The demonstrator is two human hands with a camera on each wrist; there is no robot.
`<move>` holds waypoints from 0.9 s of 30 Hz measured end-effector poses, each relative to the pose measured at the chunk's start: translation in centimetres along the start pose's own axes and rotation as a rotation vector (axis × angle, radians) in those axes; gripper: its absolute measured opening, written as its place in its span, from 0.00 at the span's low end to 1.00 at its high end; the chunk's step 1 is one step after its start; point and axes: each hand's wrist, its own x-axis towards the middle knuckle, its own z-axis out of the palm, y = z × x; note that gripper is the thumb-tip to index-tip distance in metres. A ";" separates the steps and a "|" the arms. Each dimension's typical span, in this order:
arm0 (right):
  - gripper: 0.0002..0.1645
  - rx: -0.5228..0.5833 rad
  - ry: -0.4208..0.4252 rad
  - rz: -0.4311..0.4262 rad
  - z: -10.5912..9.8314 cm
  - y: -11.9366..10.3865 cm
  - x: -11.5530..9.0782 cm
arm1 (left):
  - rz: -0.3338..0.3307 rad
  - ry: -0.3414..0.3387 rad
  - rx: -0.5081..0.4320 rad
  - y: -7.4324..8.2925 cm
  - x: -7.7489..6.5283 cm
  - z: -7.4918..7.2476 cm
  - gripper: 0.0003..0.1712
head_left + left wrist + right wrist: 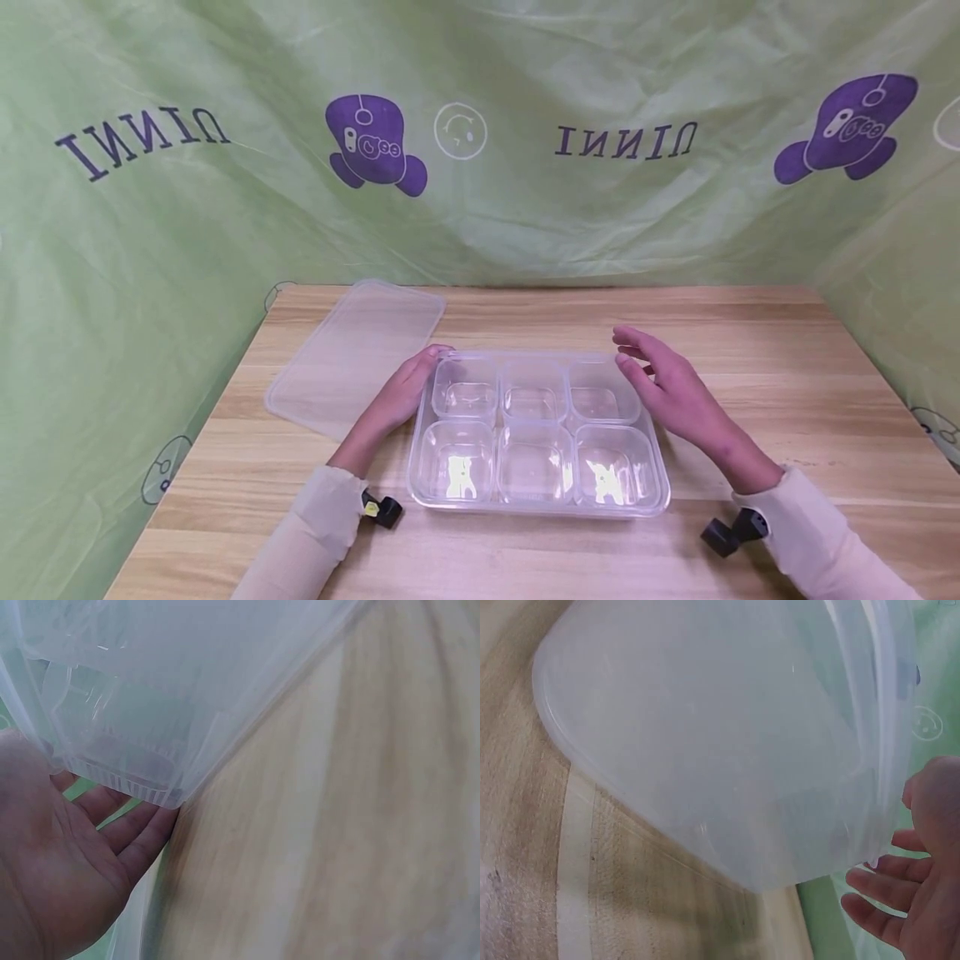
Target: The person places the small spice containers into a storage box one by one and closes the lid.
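Note:
A clear plastic container [540,508] sits on the wooden table, holding several small clear boxes [534,462] in two rows. My left hand [405,387] grips its far left corner, the thumb at the rim; in the left wrist view the fingers [139,832] bend against the container's outer wall [150,735]. On the opposite side, my right hand [675,392] hovers by the far right corner with its fingers loosely spread. From the right wrist view, those fingers [877,889] are close to the container's wall [705,750]; whether they touch it is unclear.
A flat translucent lid [352,350] lies on the table [787,358] to the left, reaching behind my left hand. Green cloth [510,233] with purple prints hangs around the table's back and sides. Black wrist cameras hang under both sleeves.

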 end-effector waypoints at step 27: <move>0.20 -0.009 0.011 -0.054 0.7 1.2 -0.1 | 0.019 0.018 0.159 0.4 -0.4 -0.6 0.30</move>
